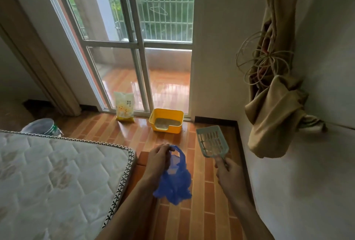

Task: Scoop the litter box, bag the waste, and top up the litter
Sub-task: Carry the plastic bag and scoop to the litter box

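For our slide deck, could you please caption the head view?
Left hand holding blue bag, right hand gripping slotted scoop, facing the yellow litter box.

Scoop handle (222, 160) hidden in right hand (229, 172); litter bag (124, 108) txt unreadable.

A yellow litter box (166, 122) is sitting on the tiled floor (209, 191) at the middle of the frame, against the glass door's sill, with grey litter (167, 122) lying inside it. Just left of it, a white and yellow litter bag (124, 108) is standing upright, leaning on the door. Lower in the frame, a crumpled blue plastic bag (175, 180) is hanging by its handle from the left hand (158, 160). To its right, a pale green slotted scoop (212, 141) is pointing up toward the box, its handle being gripped by the right hand (229, 172).
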